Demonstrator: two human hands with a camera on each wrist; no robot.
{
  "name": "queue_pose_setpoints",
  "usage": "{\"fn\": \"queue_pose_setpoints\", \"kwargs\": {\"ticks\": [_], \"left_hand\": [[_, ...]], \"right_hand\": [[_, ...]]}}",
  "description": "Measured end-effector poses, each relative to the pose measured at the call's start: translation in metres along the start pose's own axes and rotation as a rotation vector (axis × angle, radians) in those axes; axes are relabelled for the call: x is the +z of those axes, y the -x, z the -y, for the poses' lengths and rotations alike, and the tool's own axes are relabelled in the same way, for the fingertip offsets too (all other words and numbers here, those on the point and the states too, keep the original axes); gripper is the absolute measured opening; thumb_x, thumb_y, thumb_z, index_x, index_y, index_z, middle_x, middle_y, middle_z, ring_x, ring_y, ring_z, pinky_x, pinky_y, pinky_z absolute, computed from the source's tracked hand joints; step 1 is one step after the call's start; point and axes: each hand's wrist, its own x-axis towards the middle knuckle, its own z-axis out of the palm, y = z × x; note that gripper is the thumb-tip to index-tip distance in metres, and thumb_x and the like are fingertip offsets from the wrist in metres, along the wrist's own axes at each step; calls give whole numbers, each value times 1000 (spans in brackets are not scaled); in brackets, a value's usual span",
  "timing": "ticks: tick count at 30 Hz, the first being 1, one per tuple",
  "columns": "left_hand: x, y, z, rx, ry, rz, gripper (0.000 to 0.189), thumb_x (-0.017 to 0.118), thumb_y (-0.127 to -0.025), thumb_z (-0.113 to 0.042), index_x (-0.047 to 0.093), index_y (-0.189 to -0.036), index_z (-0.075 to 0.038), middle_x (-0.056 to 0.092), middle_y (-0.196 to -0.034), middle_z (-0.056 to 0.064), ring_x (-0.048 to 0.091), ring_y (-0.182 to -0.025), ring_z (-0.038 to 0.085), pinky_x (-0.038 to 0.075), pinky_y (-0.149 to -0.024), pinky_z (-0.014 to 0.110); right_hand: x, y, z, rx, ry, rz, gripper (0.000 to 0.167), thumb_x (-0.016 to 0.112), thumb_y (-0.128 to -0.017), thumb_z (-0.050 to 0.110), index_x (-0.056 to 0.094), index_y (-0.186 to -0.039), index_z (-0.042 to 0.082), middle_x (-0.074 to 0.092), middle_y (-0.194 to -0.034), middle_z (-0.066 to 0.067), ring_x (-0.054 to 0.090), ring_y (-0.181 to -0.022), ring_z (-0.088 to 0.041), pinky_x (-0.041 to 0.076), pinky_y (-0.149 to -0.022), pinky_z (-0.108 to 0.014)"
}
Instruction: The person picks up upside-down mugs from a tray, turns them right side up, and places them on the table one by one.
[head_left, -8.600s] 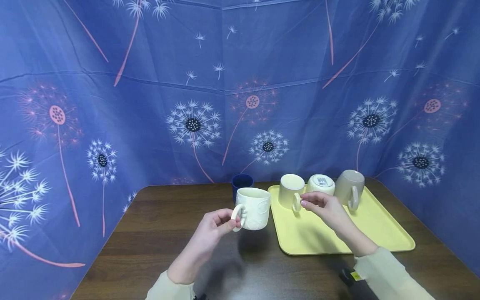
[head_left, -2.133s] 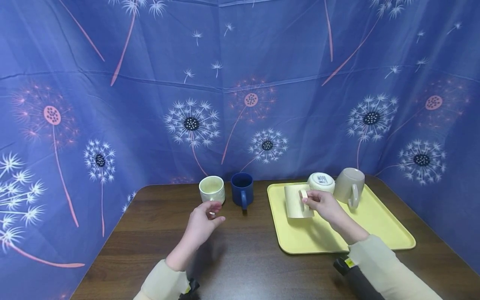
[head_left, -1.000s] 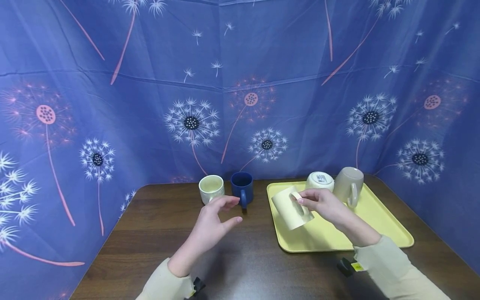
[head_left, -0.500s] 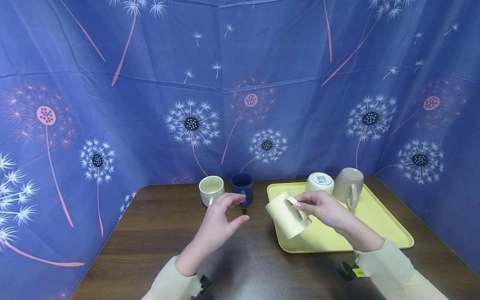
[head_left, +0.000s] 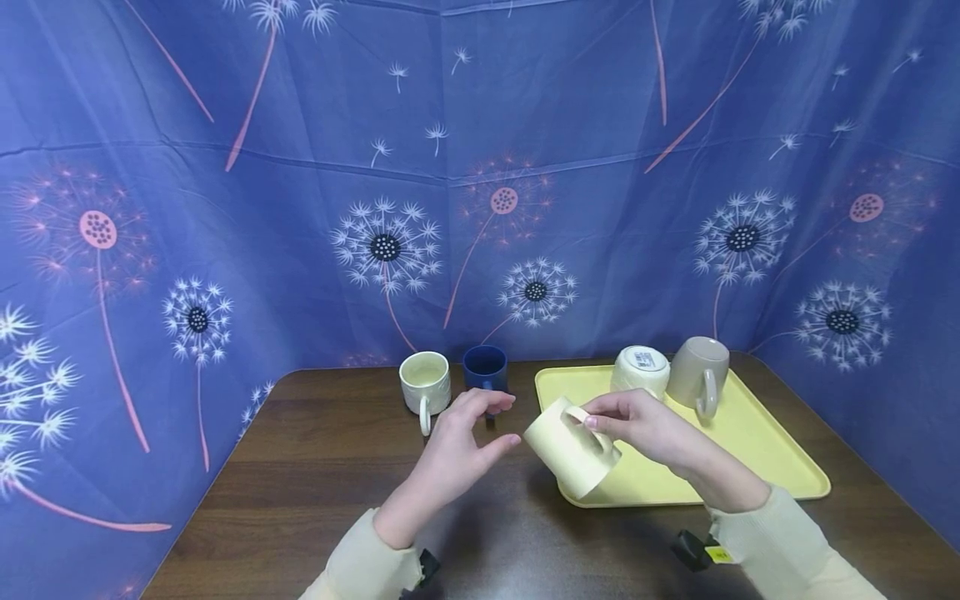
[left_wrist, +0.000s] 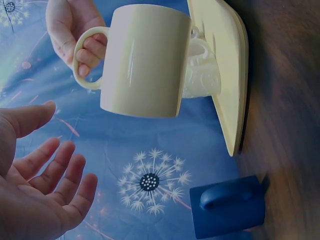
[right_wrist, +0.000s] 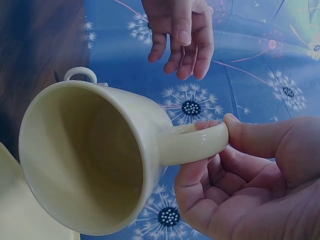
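Clearly, the blue cloth printed with dandelions (head_left: 615, 250) is the largest thing, hanging beyond both hands. Before it spreads a dark brown wood-grain table (head_left: 300, 483), and a yellow rectangular tray (head_left: 757, 467) lies under and beyond the right hand (head_left: 648, 425). That hand pinches the handle of a cream, glossy, straight-sided mug (head_left: 567, 454), thumb on top and fingers below. The left hand (head_left: 453, 442) holds nothing, its fingers loose and its thumb spread apart.

What matters is that the cream mug hangs between the hands, over the tray's near-left corner. Its long axis slants: the base points up towards the left fingertips, near but apart, and the mouth faces down towards the right wrist. The right hand is nearer.

Past the right hand, a taupe glazed mug (head_left: 697, 371) and a white embossed mug (head_left: 639, 375) stand upside down on the tray. Past the left hand, a pale embossed mug (head_left: 426, 379) and a navy mug (head_left: 485, 367) stand upright.

In the head view, the left fingers partly hide the navy mug's handle, the white mug's base label is unreadable, and the sleeves are cut off below.
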Motion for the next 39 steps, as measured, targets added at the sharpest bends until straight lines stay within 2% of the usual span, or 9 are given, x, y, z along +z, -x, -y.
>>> {"fn": "queue_pose_setpoints", "kwargs": {"ticks": [6, 11, 17, 24, 31, 39], "left_hand": [[6, -1, -2, 8, 6, 33, 42, 80, -75, -13, 63, -113, -11, 64, -106, -3, 56, -98, 10, 49, -79, 26], [10, -1, -4, 0, 8, 67, 40, 79, -76, -14, 63, -113, -11, 64, -107, -4, 56, -99, 9, 49, -81, 26], [14, -1, -4, 1, 15, 106, 40, 79, -76, -17, 63, -113, -12, 63, -108, -3, 56, -101, 11, 50, -83, 31], [16, 0, -5, 18, 14, 160, 36, 78, -77, -21, 65, -110, -14, 63, -108, -6, 53, -101, 8, 49, -83, 28], [18, 0, -7, 61, 30, 161, 33, 79, -76, -23, 67, -106, -16, 63, -104, -8, 52, -99, 7, 47, -83, 26], [21, -1, -8, 87, 12, 164, 21, 74, -80, -22, 68, -99, -16, 65, -97, -9, 52, -96, 6, 44, -79, 22]], "right_hand": [[2, 1, 4, -2, 14, 15, 26, 60, -92, 17, 66, -106, -4, 67, -91, -12, 57, -80, -7, 48, -70, -24], [4, 2, 6, -10, 3, 59, 27, 59, -92, 18, 65, -107, -4, 68, -92, -13, 58, -80, -8, 49, -71, -24], [8, 2, 6, -50, -17, 118, 26, 59, -93, 16, 66, -106, -5, 68, -93, -13, 59, -80, -8, 50, -71, -23], [12, 2, 9, -113, -41, 163, 25, 58, -93, 14, 66, -106, -6, 69, -94, -14, 60, -81, -8, 50, -72, -24], [14, 3, 11, -144, -56, 196, 23, 57, -93, 11, 65, -106, -6, 69, -95, -16, 61, -82, -8, 50, -73, -24], [16, 2, 14, -177, -45, 219, 22, 57, -93, 11, 67, -105, -4, 69, -94, -14, 60, -83, -8, 50, -74, -24]]}}
